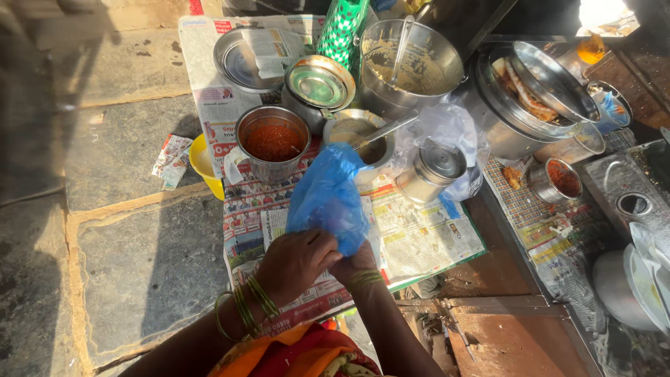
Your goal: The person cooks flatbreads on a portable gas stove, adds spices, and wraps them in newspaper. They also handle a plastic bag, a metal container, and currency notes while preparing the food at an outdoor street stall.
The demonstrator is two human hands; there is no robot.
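blue plastic bag (326, 195) in both grips, rising above

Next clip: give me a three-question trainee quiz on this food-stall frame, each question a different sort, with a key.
1. True or false: both hands grip the blue plastic bag.
2. Multiple choice: the steel pot just left of the bag holds (A) red chutney, (B) water, (C) rice.
3. Fill in: the containers stand on sheets of ____.

Key:
1. True: the left hand and right hand both pinch the bag's lower end.
2. A.
3. Newspaper.
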